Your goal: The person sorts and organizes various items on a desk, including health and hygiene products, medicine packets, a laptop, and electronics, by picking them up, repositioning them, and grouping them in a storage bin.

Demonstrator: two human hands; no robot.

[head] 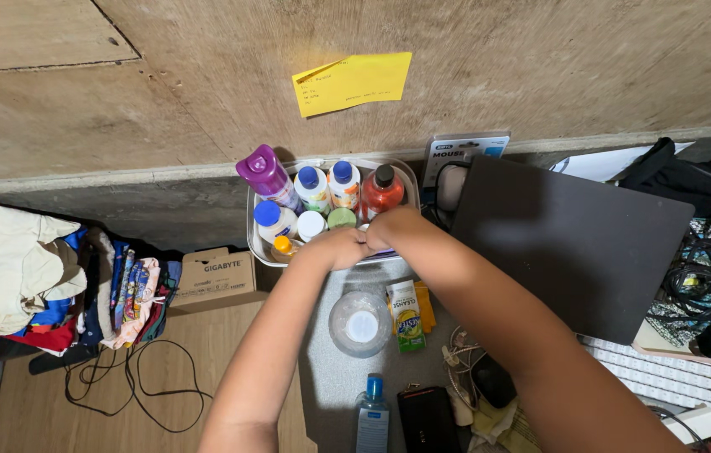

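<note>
- Both hands meet over the front edge of the white tray (256, 243); the fingers are curled inward, fist against fist, and whatever they pinch is hidden, so I cannot tell what they grip.
- The left hand (337, 247) sits just beside the right hand (389, 226), knuckles touching.
- Just behind the fingers, in the tray, stand a green cap (341, 217), a red bottle (381, 190) and a purple spray bottle (267, 176).
- Nearer the person lies a clear round lid (360, 323).
- A yellow sticky note (352, 82) hangs on the wall above.
</note>
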